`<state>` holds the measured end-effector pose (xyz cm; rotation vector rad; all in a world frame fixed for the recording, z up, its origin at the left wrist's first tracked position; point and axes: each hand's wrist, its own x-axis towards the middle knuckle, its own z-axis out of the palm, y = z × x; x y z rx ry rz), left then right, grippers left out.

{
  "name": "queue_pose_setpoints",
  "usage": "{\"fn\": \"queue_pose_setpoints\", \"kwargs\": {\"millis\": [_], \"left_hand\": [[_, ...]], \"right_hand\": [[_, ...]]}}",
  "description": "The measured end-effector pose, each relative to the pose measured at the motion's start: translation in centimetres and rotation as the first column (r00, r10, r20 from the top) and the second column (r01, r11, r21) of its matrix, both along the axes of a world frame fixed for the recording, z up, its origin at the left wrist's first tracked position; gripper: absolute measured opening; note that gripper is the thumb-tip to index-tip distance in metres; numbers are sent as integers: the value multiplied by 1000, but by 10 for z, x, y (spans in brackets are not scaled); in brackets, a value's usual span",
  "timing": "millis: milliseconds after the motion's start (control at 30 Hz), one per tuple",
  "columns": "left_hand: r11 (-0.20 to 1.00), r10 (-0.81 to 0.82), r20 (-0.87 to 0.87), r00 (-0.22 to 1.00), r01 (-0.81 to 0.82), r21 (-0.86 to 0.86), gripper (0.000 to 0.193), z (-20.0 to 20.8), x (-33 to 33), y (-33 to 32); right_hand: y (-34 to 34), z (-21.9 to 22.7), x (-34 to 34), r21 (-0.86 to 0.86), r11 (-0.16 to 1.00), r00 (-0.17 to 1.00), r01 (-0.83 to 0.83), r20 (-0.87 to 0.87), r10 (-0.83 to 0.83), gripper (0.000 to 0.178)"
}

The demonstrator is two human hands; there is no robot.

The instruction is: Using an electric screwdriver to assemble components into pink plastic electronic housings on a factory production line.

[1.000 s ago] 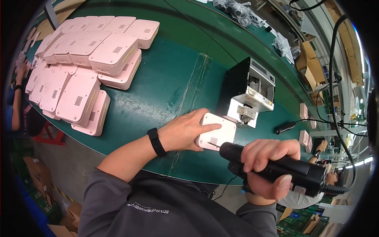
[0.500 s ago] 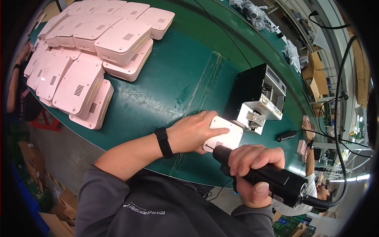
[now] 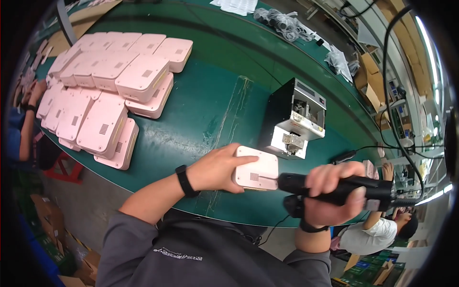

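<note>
My left hand (image 3: pixel 216 168) grips a small pale pink, square-cornered plastic housing (image 3: pixel 260 162) just above the green bench. The thumb lies across its face, which has a slotted vent and corner holes; the other fingers are mostly hidden. Wrapped in my right hand (image 3: pixel 334 193) is a black corded electric screwdriver (image 3: pixel 375 187), lying almost level. Its nose points left at the housing's near right part, and a thin bit seems to reach over that face. Whether the bit touches a hole, I cannot tell.
Beyond the housing stands a black-and-white screw feeder (image 3: pixel 296 119). Many similar housings (image 3: pixel 103 122) are piled at the left. A black cylindrical tool (image 3: pixel 344 157) lies to the right. The screwdriver's cable (image 3: pixel 388 86) loops down at the right. Co-workers sit at the left and right.
The screwdriver has swung from a slanting to a nearly level position, its nose now at the housing's right side. The housing has turned slightly in my left hand. The whole view has shifted.
</note>
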<state>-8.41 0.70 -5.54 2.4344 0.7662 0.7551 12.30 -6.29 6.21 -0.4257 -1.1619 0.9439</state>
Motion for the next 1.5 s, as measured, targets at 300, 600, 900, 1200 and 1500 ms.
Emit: {"fn": "queue_pose_setpoints", "kwargs": {"millis": [300, 600, 900, 1200, 1500], "left_hand": [[185, 505, 296, 811, 233, -955, 67, 28, -45, -33], [33, 636, 353, 687, 432, -901, 67, 23, 1, 64], [740, 617, 462, 637, -270, -616, 66, 45, 35, 37], [238, 895, 217, 389, -828, 507, 80, 93, -83, -98], [128, 979, 73, 193, -847, 516, 74, 70, -126, -121]], "right_hand": [[-33, -64, 131, -102, 799, 803, 593, 152, -576, 19], [-43, -56, 164, -155, 751, 766, 642, 155, -623, 15], [-34, -58, 164, -235, 773, 807, 589, 207, -552, 16], [-46, -67, 179, -258, 756, 796, 601, 114, -594, 18], [-36, -51, 164, -294, 755, 806, 586, 302, -508, 20]]}}
